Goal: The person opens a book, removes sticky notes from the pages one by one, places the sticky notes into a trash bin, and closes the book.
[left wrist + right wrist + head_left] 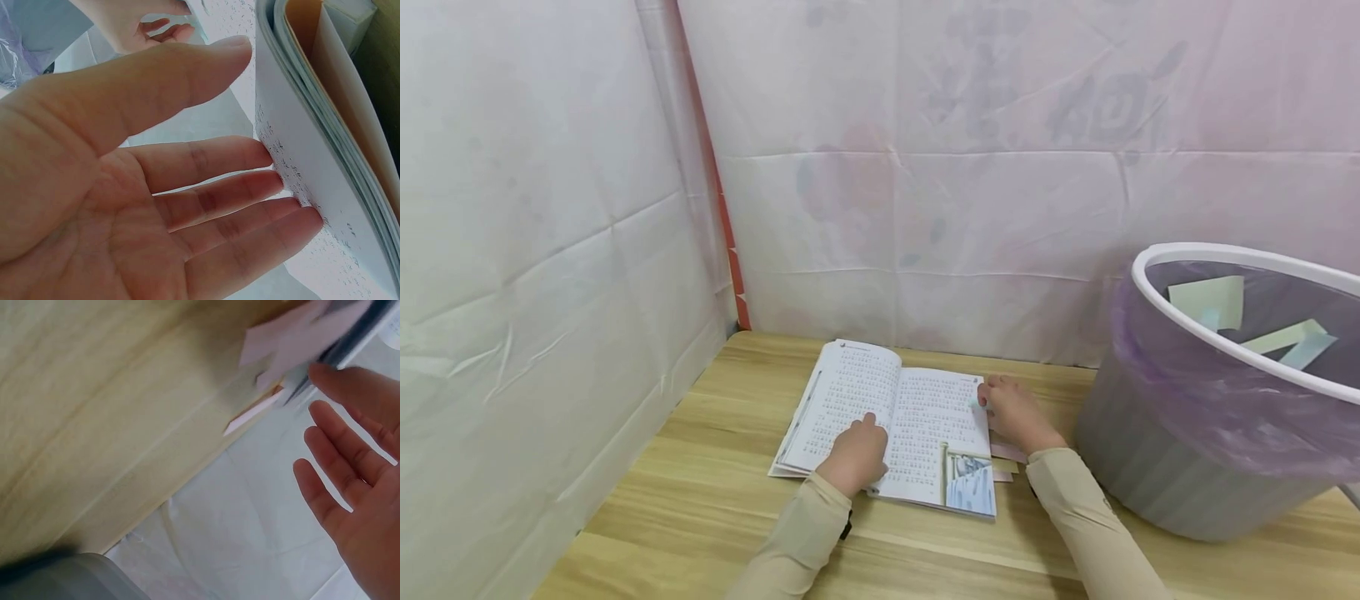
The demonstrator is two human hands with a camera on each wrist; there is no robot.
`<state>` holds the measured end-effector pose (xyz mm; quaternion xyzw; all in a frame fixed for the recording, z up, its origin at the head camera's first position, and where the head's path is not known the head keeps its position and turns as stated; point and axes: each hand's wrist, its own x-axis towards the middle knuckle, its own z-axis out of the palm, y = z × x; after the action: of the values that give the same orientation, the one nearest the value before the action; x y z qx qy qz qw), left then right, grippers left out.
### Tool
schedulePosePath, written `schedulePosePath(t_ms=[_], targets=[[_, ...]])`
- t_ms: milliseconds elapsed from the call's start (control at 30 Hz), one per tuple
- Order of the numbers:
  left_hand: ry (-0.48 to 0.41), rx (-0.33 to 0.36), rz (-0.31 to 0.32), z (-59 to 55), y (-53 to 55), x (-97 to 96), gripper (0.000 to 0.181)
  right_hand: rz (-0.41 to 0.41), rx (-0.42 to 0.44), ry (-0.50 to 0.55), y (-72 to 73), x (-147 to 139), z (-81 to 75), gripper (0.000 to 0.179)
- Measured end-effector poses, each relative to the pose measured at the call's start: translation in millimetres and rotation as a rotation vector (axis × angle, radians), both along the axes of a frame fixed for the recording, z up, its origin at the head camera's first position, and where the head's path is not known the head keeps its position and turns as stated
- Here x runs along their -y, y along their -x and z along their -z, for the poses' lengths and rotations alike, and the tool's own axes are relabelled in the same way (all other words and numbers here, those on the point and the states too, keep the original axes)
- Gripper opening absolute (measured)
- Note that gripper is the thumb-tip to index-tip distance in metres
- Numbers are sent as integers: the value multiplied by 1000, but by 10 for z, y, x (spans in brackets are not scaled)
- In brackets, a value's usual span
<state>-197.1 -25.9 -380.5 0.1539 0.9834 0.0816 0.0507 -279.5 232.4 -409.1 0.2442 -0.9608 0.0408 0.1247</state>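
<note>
An open book point(936, 408) lies on the table, with printed text on both pages and a picture at the lower right corner. My left hand point(857, 454) rests on the left page close to the spine. In the left wrist view its straight fingers point(237, 240) touch the paper. At the book's right edge is my right hand point(1015, 412), thumb and index finger together at a small pale blue-green sticky tab point(976, 403). The other fingers are loosely bent in the right wrist view. Pink sticky tabs point(306, 340) stick out from the book's edge below that hand.
A grey trash bin point(1165, 467) with a white rim and purple liner stands right of the book, several paper slips point(1210, 302) inside. White printed sheeting point(1000, 217) hangs behind the wooden table point(700, 500) and along its left side.
</note>
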Motion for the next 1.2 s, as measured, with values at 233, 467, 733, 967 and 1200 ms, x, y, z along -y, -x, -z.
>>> schedulePosePath(t_ms=[233, 467, 733, 967, 1200], targets=[[1, 3, -6, -1, 7, -4, 30, 33, 2, -19, 2, 24, 5, 13], [3, 12, -8, -10, 5, -1, 30, 57, 24, -43, 31, 37, 1, 7], [15, -7, -1, 8, 21, -3, 31, 102, 77, -52, 62, 45, 30, 7], [22, -9, -5, 34, 38, -1, 32, 112, 42, -32, 80, 30, 39, 7], [13, -16, -4, 42, 38, -2, 29, 122, 31, 5, 70, 10, 27, 8]])
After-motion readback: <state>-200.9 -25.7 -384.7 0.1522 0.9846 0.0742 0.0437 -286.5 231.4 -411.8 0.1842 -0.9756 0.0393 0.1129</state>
